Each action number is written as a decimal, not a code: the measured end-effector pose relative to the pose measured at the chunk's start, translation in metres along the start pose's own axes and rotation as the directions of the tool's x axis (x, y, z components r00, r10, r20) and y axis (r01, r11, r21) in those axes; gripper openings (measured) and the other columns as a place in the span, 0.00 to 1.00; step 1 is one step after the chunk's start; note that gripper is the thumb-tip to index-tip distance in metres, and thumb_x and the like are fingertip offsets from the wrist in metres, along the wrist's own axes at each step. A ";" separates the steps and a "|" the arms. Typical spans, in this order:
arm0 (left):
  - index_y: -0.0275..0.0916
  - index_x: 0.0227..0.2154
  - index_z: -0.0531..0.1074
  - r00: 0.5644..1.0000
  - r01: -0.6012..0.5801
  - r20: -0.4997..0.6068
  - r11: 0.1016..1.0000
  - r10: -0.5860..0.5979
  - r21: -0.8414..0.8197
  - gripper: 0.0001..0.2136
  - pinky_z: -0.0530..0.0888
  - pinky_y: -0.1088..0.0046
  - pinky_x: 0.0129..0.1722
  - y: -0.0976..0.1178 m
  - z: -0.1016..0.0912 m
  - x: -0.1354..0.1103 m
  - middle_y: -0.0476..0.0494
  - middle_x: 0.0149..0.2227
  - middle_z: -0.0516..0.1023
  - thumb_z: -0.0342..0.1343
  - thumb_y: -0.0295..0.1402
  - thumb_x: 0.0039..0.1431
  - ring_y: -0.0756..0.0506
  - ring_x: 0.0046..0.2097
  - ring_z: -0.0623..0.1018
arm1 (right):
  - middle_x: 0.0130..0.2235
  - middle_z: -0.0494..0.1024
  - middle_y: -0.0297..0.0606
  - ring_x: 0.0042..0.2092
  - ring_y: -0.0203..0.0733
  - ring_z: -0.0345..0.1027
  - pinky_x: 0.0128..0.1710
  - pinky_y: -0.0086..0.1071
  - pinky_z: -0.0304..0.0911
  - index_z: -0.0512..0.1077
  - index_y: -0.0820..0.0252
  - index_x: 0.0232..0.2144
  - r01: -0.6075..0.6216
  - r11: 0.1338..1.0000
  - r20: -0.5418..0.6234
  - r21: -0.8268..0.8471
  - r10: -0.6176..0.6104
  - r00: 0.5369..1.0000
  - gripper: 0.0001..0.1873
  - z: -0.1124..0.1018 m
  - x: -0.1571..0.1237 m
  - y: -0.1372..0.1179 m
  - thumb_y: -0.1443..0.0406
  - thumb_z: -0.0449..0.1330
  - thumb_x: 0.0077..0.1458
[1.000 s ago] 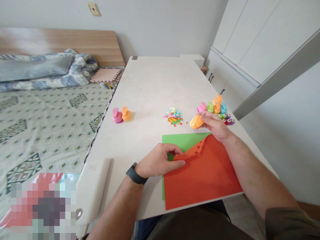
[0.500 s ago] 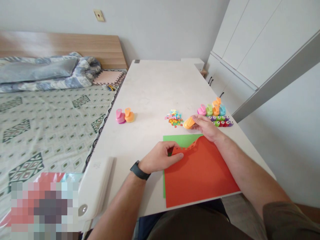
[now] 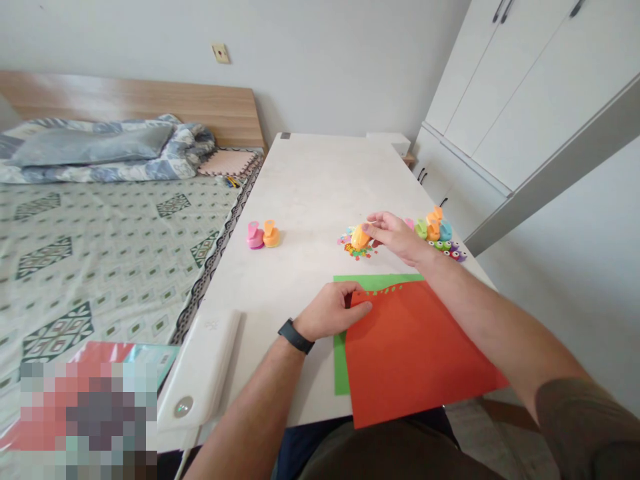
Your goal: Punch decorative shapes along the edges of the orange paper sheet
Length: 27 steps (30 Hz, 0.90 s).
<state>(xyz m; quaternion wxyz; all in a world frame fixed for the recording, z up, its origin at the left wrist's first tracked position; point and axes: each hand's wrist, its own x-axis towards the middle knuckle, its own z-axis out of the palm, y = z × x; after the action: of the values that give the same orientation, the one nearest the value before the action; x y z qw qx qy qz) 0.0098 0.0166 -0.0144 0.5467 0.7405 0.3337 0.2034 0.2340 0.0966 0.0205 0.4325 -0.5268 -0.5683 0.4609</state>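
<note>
My right hand (image 3: 393, 235) grips an orange craft punch (image 3: 359, 237) above a pile of small colourful paper cutouts (image 3: 361, 253). With thumb and fingers closed on its upper left corner, my left hand (image 3: 336, 309) holds a red sheet of paper (image 3: 420, 353). A row of small punched holes runs along the red sheet's far edge. Beneath it lies a green sheet (image 3: 341, 370), showing at the far and left sides. The fingertips of my left hand under the red sheet are hidden.
A pink punch (image 3: 255, 236) and another orange punch (image 3: 271, 235) stand on the left of the table (image 3: 320, 187). More punches (image 3: 433, 230) cluster at the right edge, partly behind my right arm. A long white device (image 3: 205, 367) lies front left, beside the bed (image 3: 120, 253).
My right hand has carried the orange punch left, away from the red sheet's edge and over the cutouts. The sheet's raised far edge now lies flatter. The camera view has shifted slightly.
</note>
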 end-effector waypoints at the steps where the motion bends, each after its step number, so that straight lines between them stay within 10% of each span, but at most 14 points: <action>1: 0.36 0.36 0.75 1.000 -0.003 -0.002 1.000 0.003 -0.013 0.11 0.61 0.76 0.25 0.000 0.000 0.000 0.51 0.27 0.72 0.57 0.41 0.63 0.52 0.27 0.66 | 0.40 0.82 0.41 0.36 0.40 0.76 0.31 0.31 0.69 0.69 0.57 0.44 -0.021 1.000 0.004 -0.011 0.021 1.000 0.25 0.010 0.010 -0.005 0.49 0.71 0.53; 15: 0.36 0.32 0.76 0.995 -0.062 -0.071 0.995 0.067 0.077 0.10 0.63 0.76 0.26 -0.006 -0.002 0.001 0.51 0.25 0.72 0.57 0.38 0.60 0.51 0.27 0.67 | 0.31 0.77 0.36 0.32 0.37 0.68 0.29 0.30 0.59 0.72 0.58 0.33 -0.018 0.857 0.132 -0.516 0.100 0.986 0.17 0.166 0.123 -0.011 0.51 0.66 0.57; 27: 0.37 0.38 0.80 0.988 -0.109 -0.098 0.990 0.118 0.086 0.10 0.70 0.72 0.33 0.006 -0.007 -0.002 0.47 0.29 0.80 0.58 0.33 0.56 0.45 0.32 0.74 | 0.37 0.81 0.47 0.42 0.50 0.73 0.40 0.39 0.63 0.75 0.58 0.32 -0.044 0.772 0.066 -0.635 0.110 0.992 0.16 0.188 0.138 -0.011 0.52 0.59 0.61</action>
<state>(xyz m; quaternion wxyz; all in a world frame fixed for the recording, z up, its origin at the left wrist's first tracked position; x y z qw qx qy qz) 0.0056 0.0192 -0.0069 0.4862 0.7682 0.3266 0.2585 0.0382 0.2213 -0.0060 0.1828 -0.6407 -0.6885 0.2864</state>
